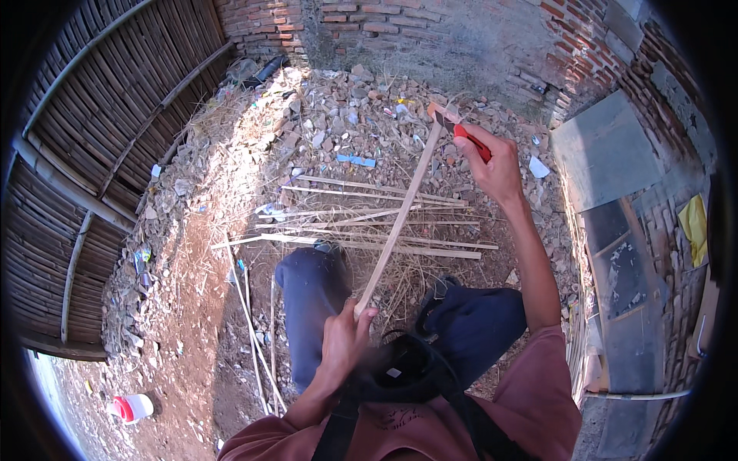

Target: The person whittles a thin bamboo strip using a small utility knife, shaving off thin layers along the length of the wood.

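My left hand [344, 342] is closed around the near end of a long, pale strip of split bamboo or wood [401, 219]. The strip slants away from me, up and to the right. In my right hand [494, 163] is a red-handled knife [473, 141], its dark blade at the strip's far end. I cannot tell how deep the blade sits in the strip. Between my knees and the rubble, several similar thin strips [384, 242] lie roughly crosswise on the ground, on dry straw-like shavings.
Rubble and litter [323, 131] cover the ground up to a brick wall [430, 34]. A bamboo-slat wall [131, 100] stands left. A red-and-white container [133, 408] sits at the lower left. Grey panels [607, 150] lean at right. More thin sticks [252, 326] lie beside my left leg.
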A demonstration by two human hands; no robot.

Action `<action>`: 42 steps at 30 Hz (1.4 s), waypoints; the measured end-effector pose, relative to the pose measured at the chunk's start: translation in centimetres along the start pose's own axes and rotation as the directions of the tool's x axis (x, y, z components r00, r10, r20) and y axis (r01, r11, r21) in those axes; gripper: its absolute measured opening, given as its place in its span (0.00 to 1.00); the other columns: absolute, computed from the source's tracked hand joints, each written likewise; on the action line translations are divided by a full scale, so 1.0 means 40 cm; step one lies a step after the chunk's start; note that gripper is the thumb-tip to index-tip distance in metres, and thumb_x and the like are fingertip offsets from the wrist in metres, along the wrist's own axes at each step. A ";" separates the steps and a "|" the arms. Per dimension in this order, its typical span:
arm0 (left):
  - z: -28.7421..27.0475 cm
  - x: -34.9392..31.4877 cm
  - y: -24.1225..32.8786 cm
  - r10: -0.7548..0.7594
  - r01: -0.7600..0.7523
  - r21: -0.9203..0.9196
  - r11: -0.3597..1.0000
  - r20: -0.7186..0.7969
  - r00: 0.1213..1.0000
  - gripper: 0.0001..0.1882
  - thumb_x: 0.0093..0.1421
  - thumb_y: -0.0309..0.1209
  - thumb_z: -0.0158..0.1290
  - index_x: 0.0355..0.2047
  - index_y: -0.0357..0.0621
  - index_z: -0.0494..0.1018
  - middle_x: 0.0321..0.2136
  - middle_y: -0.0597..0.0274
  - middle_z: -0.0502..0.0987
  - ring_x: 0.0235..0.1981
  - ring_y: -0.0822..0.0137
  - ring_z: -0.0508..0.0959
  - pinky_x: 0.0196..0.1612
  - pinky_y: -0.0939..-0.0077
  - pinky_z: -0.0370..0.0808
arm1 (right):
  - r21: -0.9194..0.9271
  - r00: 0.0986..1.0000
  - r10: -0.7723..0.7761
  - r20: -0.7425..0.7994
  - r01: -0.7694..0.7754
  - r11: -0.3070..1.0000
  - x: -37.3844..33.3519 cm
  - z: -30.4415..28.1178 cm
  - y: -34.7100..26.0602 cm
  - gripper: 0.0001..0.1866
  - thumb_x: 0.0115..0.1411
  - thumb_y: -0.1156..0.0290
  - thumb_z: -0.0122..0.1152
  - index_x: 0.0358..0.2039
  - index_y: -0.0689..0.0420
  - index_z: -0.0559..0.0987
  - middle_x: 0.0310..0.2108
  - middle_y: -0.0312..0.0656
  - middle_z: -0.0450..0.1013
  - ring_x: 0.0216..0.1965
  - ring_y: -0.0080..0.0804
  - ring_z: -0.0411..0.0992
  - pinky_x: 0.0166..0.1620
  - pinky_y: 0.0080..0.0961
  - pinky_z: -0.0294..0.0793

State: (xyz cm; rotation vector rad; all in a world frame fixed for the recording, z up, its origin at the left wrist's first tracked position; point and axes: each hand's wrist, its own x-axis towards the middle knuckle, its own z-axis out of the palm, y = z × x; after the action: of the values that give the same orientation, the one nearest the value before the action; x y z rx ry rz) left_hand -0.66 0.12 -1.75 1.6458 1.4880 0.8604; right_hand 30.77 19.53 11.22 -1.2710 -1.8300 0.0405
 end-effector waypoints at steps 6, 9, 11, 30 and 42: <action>-0.025 -0.004 0.014 -0.042 0.044 -0.032 0.999 0.071 0.997 0.23 0.76 0.44 0.53 0.46 0.29 0.77 0.18 0.44 0.73 0.21 0.46 0.78 0.29 0.57 0.71 | 0.071 0.943 0.317 0.101 -0.325 0.943 0.070 -0.025 0.146 0.22 0.71 0.57 0.66 0.54 0.62 0.85 0.40 0.51 0.86 0.39 0.28 0.82 0.43 0.29 0.78; -0.051 0.022 0.012 -0.056 0.077 -0.129 0.989 0.157 0.986 0.24 0.78 0.46 0.48 0.45 0.31 0.76 0.19 0.55 0.72 0.21 0.60 0.74 0.29 0.63 0.70 | -0.345 0.770 0.421 0.479 -0.276 0.897 0.026 -0.049 0.255 0.28 0.67 0.47 0.67 0.50 0.62 0.86 0.39 0.53 0.84 0.39 0.44 0.83 0.45 0.37 0.79; -0.074 0.037 -0.006 -0.064 0.106 -0.189 0.976 0.211 0.975 0.26 0.80 0.48 0.45 0.43 0.33 0.76 0.19 0.62 0.70 0.22 0.68 0.71 0.29 0.67 0.68 | -0.399 0.720 0.452 0.527 -0.261 0.879 -0.007 -0.056 0.248 0.29 0.66 0.44 0.68 0.49 0.60 0.86 0.40 0.54 0.84 0.40 0.46 0.82 0.47 0.39 0.79; -0.254 0.285 0.007 0.010 0.111 -0.210 0.971 0.504 0.864 0.17 0.81 0.48 0.43 0.48 0.47 0.68 0.21 0.73 0.61 0.22 0.79 0.62 0.24 0.78 0.62 | -0.496 0.843 0.454 0.287 -0.275 0.824 -0.173 -0.103 0.134 0.25 0.64 0.53 0.71 0.54 0.56 0.81 0.36 0.50 0.84 0.41 0.51 0.83 0.45 0.45 0.78; -0.150 0.313 0.110 0.267 -0.391 0.244 0.887 0.421 0.867 0.18 0.77 0.44 0.50 0.48 0.40 0.69 0.24 0.38 0.76 0.31 0.34 0.80 0.35 0.44 0.71 | -0.020 0.990 -0.134 0.050 0.135 0.991 -0.192 0.003 -0.082 0.19 0.61 0.63 0.75 0.53 0.48 0.85 0.44 0.39 0.82 0.38 0.43 0.83 0.42 0.34 0.84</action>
State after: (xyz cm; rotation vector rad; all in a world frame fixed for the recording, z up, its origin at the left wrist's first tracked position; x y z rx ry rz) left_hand -2.41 12.88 5.04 2.2178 1.1281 0.4414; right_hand 28.91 12.11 7.85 -1.1688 -1.9594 -0.0242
